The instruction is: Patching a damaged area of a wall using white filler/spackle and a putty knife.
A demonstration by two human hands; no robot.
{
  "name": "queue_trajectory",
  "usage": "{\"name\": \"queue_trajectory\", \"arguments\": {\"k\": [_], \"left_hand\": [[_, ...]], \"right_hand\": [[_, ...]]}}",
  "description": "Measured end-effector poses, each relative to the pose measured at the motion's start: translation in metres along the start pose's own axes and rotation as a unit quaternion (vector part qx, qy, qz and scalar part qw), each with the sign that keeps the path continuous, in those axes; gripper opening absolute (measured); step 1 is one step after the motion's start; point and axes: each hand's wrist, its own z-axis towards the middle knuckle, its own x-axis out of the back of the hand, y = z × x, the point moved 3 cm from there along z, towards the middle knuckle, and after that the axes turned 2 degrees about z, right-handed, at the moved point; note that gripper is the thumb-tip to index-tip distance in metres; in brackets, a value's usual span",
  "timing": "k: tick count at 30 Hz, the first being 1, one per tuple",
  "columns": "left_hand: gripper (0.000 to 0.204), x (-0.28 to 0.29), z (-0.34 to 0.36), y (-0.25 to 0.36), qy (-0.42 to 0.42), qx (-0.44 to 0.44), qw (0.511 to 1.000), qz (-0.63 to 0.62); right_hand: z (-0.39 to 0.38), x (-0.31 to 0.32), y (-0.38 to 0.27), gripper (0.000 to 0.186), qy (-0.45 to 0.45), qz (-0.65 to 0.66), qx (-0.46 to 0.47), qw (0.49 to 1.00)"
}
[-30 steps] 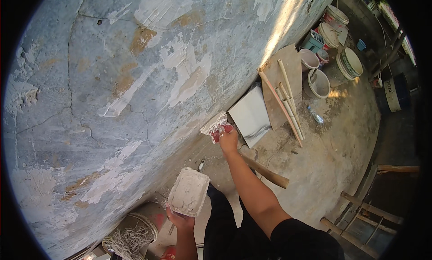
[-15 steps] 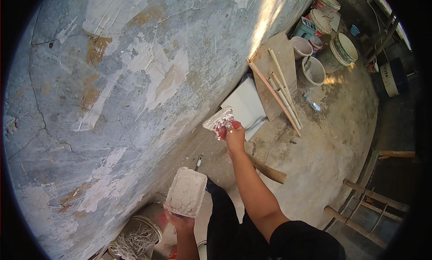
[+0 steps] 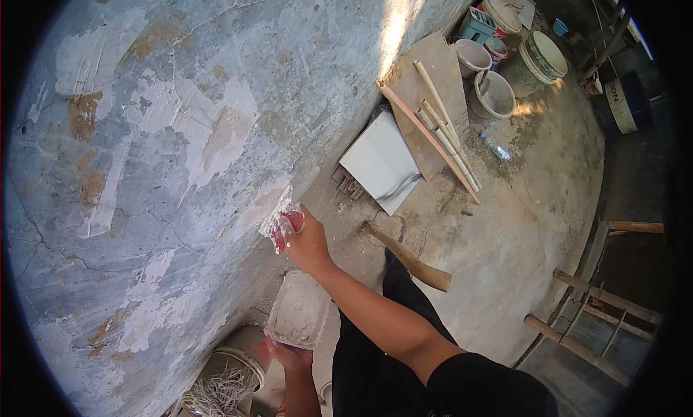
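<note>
My right hand [image 3: 307, 240] grips a red-handled, plaster-covered putty knife [image 3: 285, 224], its blade up against the lower part of the patched, cracked blue-grey wall [image 3: 144, 164]; whether it touches is hard to tell. Below it, my left hand [image 3: 287, 352] holds a rectangular tray [image 3: 278, 319] of grey-white putty from underneath. My right forearm reaches across in front of my dark-trousered legs.
White boards [image 3: 379, 161], a brown sheet [image 3: 447, 81] with poles [image 3: 455, 150], several buckets [image 3: 491, 99], a plastic bottle [image 3: 494, 146], a bent wooden piece [image 3: 426, 265], a bucket of fibres [image 3: 224, 388] at lower left, a wooden ladder [image 3: 592, 352] and a dark drum [image 3: 621, 103] surround me.
My right hand and putty knife have swung left from in front of the white boards to the wall, just above the tray. The view has shifted, and my legs appear farther right.
</note>
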Motion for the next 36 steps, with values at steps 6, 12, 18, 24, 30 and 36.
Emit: {"name": "queue_trajectory", "arguments": {"k": [6, 12, 18, 24, 30, 36], "left_hand": [[0.069, 0.022, 0.001, -0.009, 0.048, 0.015, 0.998, 0.028], [0.068, 0.019, 0.002, 0.0, 0.017, 0.004, 0.999, 0.027], [0.069, 0.024, 0.0, -0.001, 0.022, 0.011, 0.999, 0.025], [0.068, 0.037, 0.001, -0.004, 0.016, 0.02, 0.999, 0.036], [0.069, 0.049, 0.008, -0.006, 0.025, 0.033, 0.998, 0.042], [0.067, 0.056, 0.013, -0.002, 0.058, 0.049, 0.997, 0.011]], "right_hand": [[-0.024, 0.028, 0.034, 0.048, -0.068, 0.009, -0.004, 0.998], [0.041, 0.048, 0.069, 0.026, 0.068, -0.057, -0.055, 0.995], [0.029, -0.019, 0.045, 0.012, 0.047, -0.078, 0.034, 0.995], [-0.028, -0.005, 0.017, 0.013, -0.098, -0.053, 0.085, 0.99], [-0.008, 0.039, 0.084, 0.018, -0.088, 0.196, -0.083, 0.973], [0.052, 0.031, 0.091, 0.016, -0.036, 0.302, -0.112, 0.946]]}}
